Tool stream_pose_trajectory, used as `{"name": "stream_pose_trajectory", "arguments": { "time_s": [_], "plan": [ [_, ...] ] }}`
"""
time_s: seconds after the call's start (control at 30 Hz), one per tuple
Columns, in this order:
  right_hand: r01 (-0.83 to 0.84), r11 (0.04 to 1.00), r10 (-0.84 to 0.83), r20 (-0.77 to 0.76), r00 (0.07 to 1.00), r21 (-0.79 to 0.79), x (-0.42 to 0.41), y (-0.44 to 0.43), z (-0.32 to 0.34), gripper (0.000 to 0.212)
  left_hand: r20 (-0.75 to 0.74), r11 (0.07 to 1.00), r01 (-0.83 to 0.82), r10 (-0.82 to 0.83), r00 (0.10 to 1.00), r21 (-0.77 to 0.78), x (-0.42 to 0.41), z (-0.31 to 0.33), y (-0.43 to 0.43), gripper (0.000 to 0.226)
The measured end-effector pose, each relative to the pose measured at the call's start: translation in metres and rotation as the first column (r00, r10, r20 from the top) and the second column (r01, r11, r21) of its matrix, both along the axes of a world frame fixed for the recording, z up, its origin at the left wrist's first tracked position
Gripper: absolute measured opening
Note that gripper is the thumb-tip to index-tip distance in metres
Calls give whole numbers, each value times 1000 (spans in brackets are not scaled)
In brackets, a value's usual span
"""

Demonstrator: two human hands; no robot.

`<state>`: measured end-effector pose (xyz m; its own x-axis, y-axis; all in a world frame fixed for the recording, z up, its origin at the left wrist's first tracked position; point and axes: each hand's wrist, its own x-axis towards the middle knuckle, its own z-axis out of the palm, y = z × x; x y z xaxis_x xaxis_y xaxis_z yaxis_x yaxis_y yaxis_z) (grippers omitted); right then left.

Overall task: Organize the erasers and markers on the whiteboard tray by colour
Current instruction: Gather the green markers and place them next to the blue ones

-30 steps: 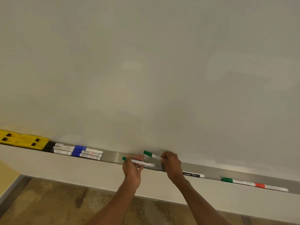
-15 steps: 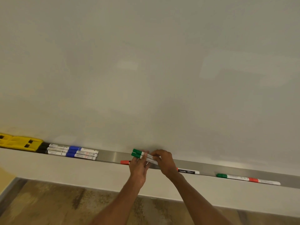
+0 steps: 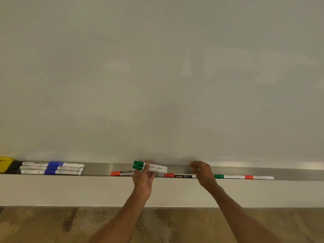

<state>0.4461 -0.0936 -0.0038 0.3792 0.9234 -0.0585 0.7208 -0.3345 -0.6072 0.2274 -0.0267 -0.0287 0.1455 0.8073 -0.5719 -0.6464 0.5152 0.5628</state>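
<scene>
The left hand (image 3: 142, 179) grips 2 green-capped markers (image 3: 154, 168) side by side in its curled fingers (image 3: 147, 166), just above the tray (image 3: 98, 168), lying lengthwise along it with caps pointing left, while the right hand (image 3: 203, 174) hovers loosely curled, holding nothing.

Tray (image 3: 98, 168) sits at the foot of the whiteboard (image 3: 157, 85). In it, left to right: eraser (image 3: 4, 163), three marker rows (image 3: 52, 168) just beside it, a gap, single marker (image 3: 121, 173) behind the left hand (image 3: 142, 179), middle marker (image 3: 178, 175) reaching the right hand (image 3: 203, 174), then two end-to-end markers (image 3: 229, 176). Left hand holds a marker pair (image 3: 154, 168) just above the tray
</scene>
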Motion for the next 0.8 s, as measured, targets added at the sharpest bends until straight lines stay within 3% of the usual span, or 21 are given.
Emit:
{"name": "stream_pose_trajectory", "arguments": {
  "time_s": [0.13,0.27,0.43,0.8],
  "plan": [
    [114,976,-72,217,974,-187,49,-33,-8,33,14,1000,22,-22,1000,-6,13,-2,-7,8],
    [183,951,-74,390,918,-250,79,-53,-7,30,6,1000,25,-25,1000,-13,25,-3,-11,14],
    [193,923,-47,400,915,-333,91,-59,-6,31,8,999,40,-40,999,-14,33,-3,-13,10],
    [154,925,20,449,893,-348,86,-47,-8,28,-21,998,65,-65,998,-5,33,-3,-11,8]
  ]
}}
